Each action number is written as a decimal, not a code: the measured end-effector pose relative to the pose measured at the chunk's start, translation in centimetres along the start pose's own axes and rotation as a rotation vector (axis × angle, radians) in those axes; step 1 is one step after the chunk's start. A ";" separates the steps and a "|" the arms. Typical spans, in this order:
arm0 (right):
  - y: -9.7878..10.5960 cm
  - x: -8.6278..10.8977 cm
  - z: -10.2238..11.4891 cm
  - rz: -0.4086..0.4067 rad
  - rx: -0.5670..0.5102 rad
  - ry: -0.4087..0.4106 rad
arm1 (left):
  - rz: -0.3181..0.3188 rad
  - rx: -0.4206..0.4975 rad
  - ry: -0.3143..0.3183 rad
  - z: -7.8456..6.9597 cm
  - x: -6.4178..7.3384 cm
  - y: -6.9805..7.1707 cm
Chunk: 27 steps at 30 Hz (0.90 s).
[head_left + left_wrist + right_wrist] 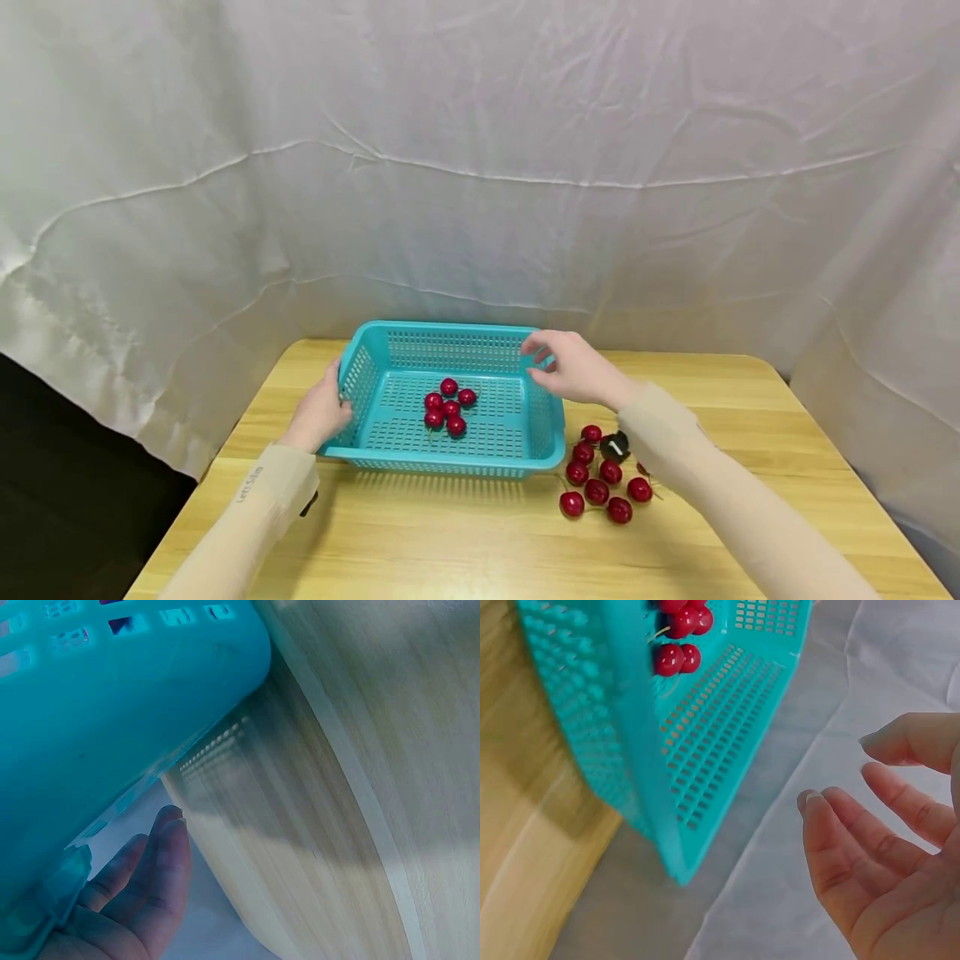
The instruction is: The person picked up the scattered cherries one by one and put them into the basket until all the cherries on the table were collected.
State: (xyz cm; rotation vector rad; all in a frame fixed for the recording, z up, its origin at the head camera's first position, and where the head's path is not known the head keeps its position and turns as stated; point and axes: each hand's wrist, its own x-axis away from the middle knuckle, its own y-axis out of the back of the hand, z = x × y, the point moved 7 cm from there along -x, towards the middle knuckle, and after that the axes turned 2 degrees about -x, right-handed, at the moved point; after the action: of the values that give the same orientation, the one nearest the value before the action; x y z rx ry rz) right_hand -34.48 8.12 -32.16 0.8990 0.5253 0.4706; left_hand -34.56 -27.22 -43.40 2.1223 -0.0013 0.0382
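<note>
A turquoise plastic basket (442, 461) with slotted walls stands on the table, with several red cherries (452, 408) clustered on its floor. My left hand (318, 412) holds its left end, thumb over the rim and fingers outside; the left wrist view shows these fingers (169, 877) nearly straight beside the basket wall (112, 727). Above the basket's right end hovers my right hand (573, 367), empty, its fingers loosely bent and spread apart. In the right wrist view this hand (892, 840) is apart from the basket rim (676, 862).
More cherries (596, 492), some with stems, lie on the wooden table (420, 542) right of the basket, partly under my right forearm. A dark wrist device (615, 447) hangs below the right sleeve. Pale cloth (480, 233) hangs behind the table.
</note>
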 end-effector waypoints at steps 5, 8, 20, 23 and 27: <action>1.6 2.8 -1.5 -0.073 0.003 -0.031 | 0.005 -0.004 0.010 0.0 -0.1 -0.1; 2.4 4.7 -2.6 -0.110 0.019 -0.038 | 0.004 -0.006 0.014 0.0 -0.1 -0.1; 2.7 12.1 -7.5 -0.092 0.078 -0.120 | 0.003 -0.008 0.006 0.0 -0.1 -0.2; 2.6 13.4 -8.5 -0.079 0.104 -0.149 | 0.000 -0.006 0.000 -0.1 -0.1 -0.2; 2.2 14.8 -9.7 -0.074 0.141 -0.162 | -0.003 -0.003 0.002 0.0 -0.1 -0.2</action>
State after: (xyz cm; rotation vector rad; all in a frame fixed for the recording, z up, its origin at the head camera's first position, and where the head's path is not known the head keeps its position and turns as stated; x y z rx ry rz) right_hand -29.28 23.81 -38.76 1.0391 0.4453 0.2927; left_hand -34.62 -27.13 -43.52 2.1194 0.0032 0.0385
